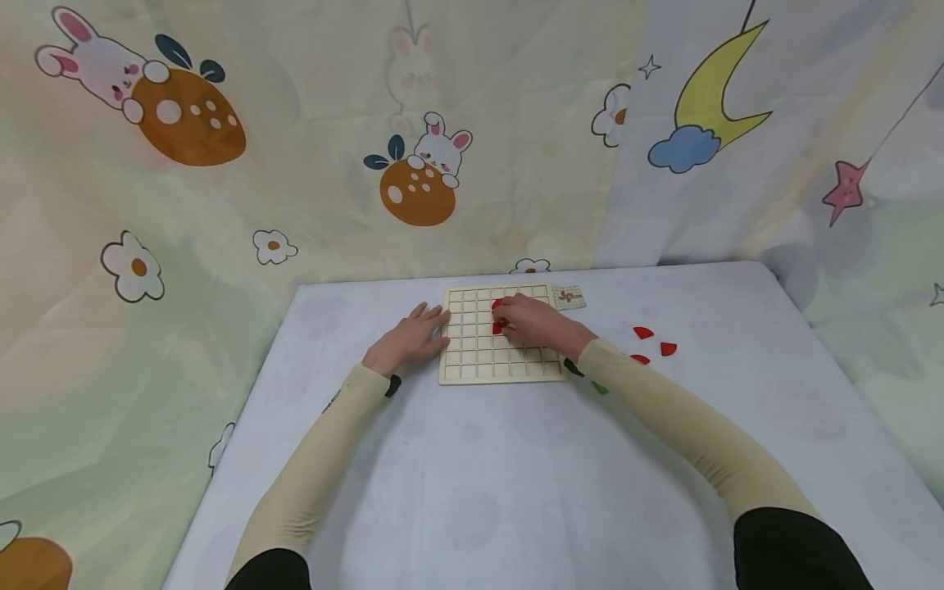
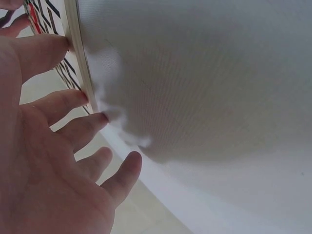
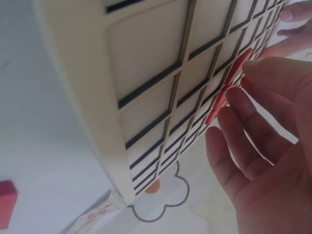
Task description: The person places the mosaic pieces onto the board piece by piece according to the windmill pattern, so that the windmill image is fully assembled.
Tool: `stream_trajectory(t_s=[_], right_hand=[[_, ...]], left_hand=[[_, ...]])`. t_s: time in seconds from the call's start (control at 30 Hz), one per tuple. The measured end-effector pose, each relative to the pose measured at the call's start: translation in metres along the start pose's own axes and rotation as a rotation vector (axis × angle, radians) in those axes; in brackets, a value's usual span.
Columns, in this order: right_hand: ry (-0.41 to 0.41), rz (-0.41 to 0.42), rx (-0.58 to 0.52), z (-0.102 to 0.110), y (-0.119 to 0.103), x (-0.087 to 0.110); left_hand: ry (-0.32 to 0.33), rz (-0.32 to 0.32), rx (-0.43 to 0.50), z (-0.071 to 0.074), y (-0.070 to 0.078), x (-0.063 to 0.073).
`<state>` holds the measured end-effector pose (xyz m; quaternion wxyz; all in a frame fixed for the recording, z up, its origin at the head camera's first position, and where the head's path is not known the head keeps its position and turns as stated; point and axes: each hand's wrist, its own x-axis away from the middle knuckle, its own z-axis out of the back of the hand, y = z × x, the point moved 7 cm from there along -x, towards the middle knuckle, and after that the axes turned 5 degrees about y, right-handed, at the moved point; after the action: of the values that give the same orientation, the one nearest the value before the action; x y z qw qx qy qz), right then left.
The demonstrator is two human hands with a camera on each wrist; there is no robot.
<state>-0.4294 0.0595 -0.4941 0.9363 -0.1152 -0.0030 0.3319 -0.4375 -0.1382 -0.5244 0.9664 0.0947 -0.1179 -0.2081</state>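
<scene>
A pale wooden grid board (image 1: 465, 354) lies on the table. My left hand (image 1: 413, 336) rests at its left edge, fingers spread; in the left wrist view the thumb and some fingertips touch the board's rim (image 2: 80, 53). Over the upper middle of the grid, my right hand (image 1: 533, 320) bends its fingers down to the red pieces. In the right wrist view its thumb and index finger pinch at one red piece (image 3: 237, 66), partly hidden by the fingertips. Another red piece (image 3: 214, 108) lies beside it on the grid, near the other fingers.
A small printed card (image 1: 569, 297) sits against the board's upper right corner. Right of the board are several loose red pieces (image 1: 668, 349), rounded on one side. A green piece (image 1: 601, 388) shows partly under the right forearm. A patterned cloth (image 1: 324, 164) hangs behind the white table (image 1: 472, 475).
</scene>
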Motion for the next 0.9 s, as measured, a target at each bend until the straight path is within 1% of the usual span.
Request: stream_trajectory(t_s=[0.1,0.2,0.57,0.67,0.8,0.9], right_hand=[[0.015,0.005,-0.021,0.005,0.0,0.005],[0.032,0.029,-0.021,0.009,0.0,0.011],[0.064,0.055,-0.006,0.008,0.015,0.032],[0.049,0.027,-0.025,0.012,0.019,0.038],[0.026,-0.039,-0.06,0.018,0.028,0.051],[0.022,-0.071,-0.07,0.023,0.036,0.061]], left_hand=[[0.007,-0.005,0.0,0.001,0.001,0.0],[0.01,-0.005,0.004,0.001,0.001,0.001],[-0.005,0.01,-0.002,-0.001,0.001,0.002],[-0.006,0.01,-0.005,0.0,0.001,0.003],[-0.001,-0.005,-0.009,0.0,0.002,0.003],[0.001,-0.002,-0.009,0.0,0.002,0.003]])
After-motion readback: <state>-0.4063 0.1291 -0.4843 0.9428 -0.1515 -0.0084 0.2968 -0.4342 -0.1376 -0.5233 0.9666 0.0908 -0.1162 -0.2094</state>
